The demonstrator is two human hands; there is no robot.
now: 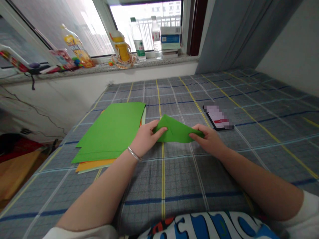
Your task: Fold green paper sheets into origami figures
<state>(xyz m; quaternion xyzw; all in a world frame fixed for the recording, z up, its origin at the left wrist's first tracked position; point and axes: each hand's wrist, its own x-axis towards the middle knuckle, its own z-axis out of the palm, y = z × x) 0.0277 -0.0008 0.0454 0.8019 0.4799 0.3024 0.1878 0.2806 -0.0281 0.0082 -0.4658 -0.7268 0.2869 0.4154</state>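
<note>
Between the fingertips: one folded green paper (175,131), a flat triangle. Left hand (146,137) pinches its left end, thumb on top, fingers curled under; right hand (209,139) grips the narrow right tip the same way. Both hands closed on the paper, neither slack. Long axis runs left to right across the view, hand to hand; the blunt peak points away towards the window, and the right end tapers. It sits low over the cloth, mid-surface, straight ahead of the person. One silver bangle (134,154) on the left wrist. Just left of the left hand, one stack of sheets (112,132): green on top, an orange sheet (94,165) showing at the near edge; exact count unclear. One phone (219,118) beyond the right hand, screen up. Surface is a grey plaid cloth (174,176) with yellow and blue lines. Beyond it, a white wall and a windowsill (171,59) carrying four bottles, two clear (138,39), two yellow (77,46), plus one box (170,38). Grey curtain (236,33) at right.
</note>
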